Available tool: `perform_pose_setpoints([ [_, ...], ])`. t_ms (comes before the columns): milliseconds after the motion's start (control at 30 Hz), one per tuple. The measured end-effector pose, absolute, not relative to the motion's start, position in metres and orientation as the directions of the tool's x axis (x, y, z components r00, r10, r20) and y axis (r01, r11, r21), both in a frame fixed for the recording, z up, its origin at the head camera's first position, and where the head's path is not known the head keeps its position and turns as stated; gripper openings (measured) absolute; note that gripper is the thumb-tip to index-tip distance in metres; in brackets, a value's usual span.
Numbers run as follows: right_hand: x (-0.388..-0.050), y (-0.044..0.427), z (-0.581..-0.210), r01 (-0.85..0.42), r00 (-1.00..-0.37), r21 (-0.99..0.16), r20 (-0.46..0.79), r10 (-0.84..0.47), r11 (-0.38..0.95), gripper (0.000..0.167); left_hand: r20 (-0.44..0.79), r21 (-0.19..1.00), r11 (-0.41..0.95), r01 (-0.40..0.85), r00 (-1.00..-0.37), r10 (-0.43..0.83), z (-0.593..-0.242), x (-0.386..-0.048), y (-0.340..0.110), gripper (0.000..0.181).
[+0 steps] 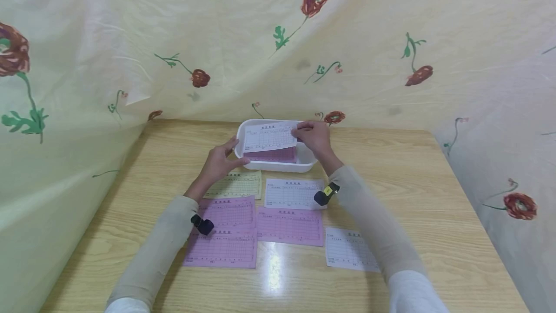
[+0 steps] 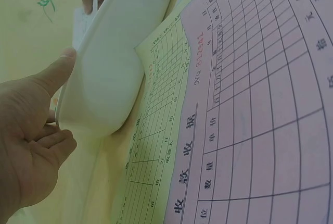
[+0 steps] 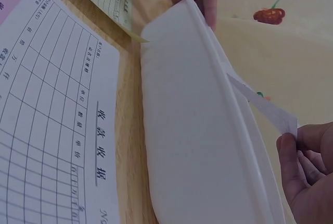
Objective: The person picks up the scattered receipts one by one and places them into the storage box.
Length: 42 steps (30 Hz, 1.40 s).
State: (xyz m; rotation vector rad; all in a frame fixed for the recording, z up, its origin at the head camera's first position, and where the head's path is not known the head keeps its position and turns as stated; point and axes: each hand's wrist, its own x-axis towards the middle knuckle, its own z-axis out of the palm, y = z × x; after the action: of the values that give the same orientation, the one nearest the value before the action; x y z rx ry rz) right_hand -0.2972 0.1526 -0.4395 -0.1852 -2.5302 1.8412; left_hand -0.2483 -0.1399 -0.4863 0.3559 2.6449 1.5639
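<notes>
A white tray (image 1: 281,165) stands at the table's back edge with a pink slip (image 1: 271,155) lying inside. Over that slip, a white slip (image 1: 269,137) is pinched at its right end by my right hand (image 1: 316,138); the right wrist view shows the slip's corner (image 3: 287,121) between thumb and fingers of the hand (image 3: 308,166). My left hand (image 1: 218,163) holds the tray's left end, thumb at the front rim. In the left wrist view the left hand (image 2: 36,135) touches the tray's wall (image 2: 112,73).
In front of the tray lie a yellow slip (image 1: 236,186), a white slip (image 1: 288,194), and pink slips (image 1: 290,226) (image 1: 221,248) on the wooden table (image 1: 286,289). Another white slip (image 1: 347,250) lies partly under the right forearm. A flowered cloth (image 1: 243,28) hangs behind.
</notes>
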Motion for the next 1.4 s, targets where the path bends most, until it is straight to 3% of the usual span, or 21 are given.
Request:
perform_pose_setpoints([
  [567, -0.298, 0.136, -0.449, 0.092, -0.995, -0.856, -0.054, 0.089, 0.509, 0.020, 0.030, 0.877, 0.463, 0.128, -0.977, 0.213, -0.487, -0.248, -0.139, 0.088],
  [833, -0.299, 0.137, -0.448, 0.087, -0.996, -0.834, -0.061, 0.066, 0.545, 0.021, 0.037, 0.867, 0.480, 0.137, -0.976, 0.213, -0.486, -0.248, -0.140, 0.089],
  [1133, -0.296, 0.154, -0.443, 0.037, -0.999, -0.895, -0.032, 0.018, 0.444, 0.028, 0.025, 0.866, 0.484, 0.125, -0.978, 0.209, -0.486, -0.249, -0.140, 0.089],
  [1400, -0.277, 0.180, -0.415, -0.027, -0.999, -0.928, 0.018, -0.029, 0.370, 0.033, 0.034, 0.867, 0.479, 0.135, -0.976, 0.214, -0.486, -0.249, -0.140, 0.089],
])
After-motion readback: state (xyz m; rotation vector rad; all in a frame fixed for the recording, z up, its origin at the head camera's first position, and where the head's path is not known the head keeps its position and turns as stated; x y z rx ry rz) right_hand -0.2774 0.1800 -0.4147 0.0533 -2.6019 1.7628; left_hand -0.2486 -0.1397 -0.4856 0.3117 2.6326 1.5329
